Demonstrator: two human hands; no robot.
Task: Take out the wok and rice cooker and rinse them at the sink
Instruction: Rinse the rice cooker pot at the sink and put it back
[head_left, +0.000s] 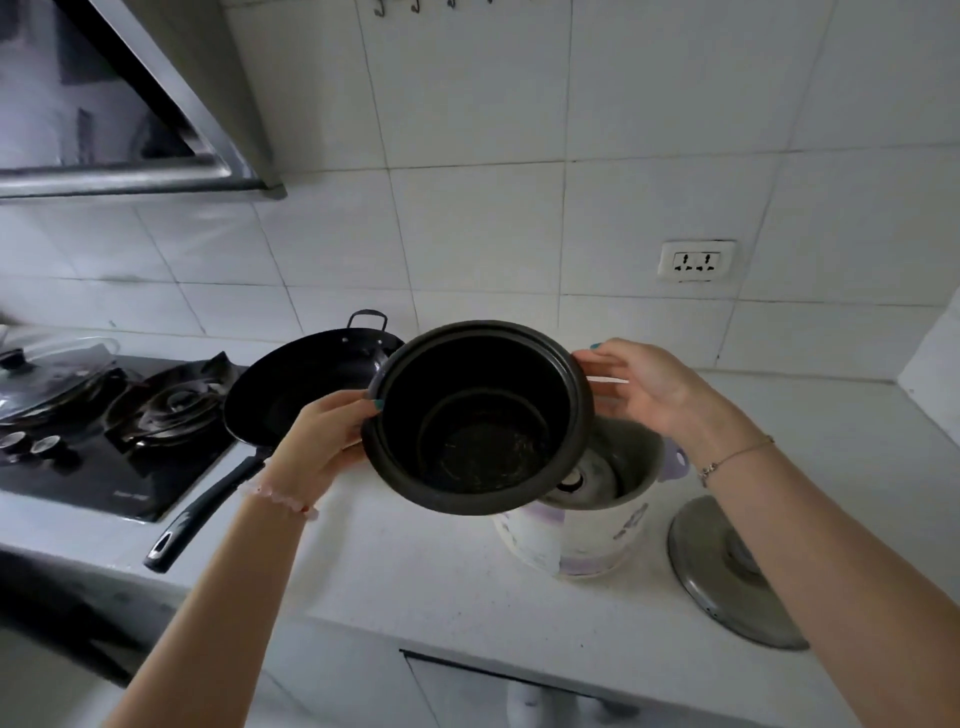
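Far left end of the bench (415, 587): a black gas hob (93, 467), with a glass lid (52, 374) lying over its back-left burner.

Just right of the hob we note the wok (306, 384) sitting on the bench. It is black inside, with a small loop handle at the back rim. Its long black handle (208, 506) runs toward the front edge, crossing the hob's near right corner.

Middle, held clear above the bench: the inner pot (483, 415), tipped so its mouth faces us. It is dark grey with a wide flat rim and a black inside, and there are pale scuffs and specks on the bottom. The left grip (322, 439) grasps the pot's left rim, thumb hooked over the edge and fingers behind. The right grip (647, 395) is released, fingers nearly straight, tips touching the right rim.

Directly below the pot, the rice cooker body (582, 535) stands on the bench. It is white with lilac print, and its open top shows a grey well and heating plate.

Right of it, toward the front edge, a round metal lid (727, 577) lies on the bench, partly hidden by the right forearm. On the tiled wall behind, a double socket (696, 261).
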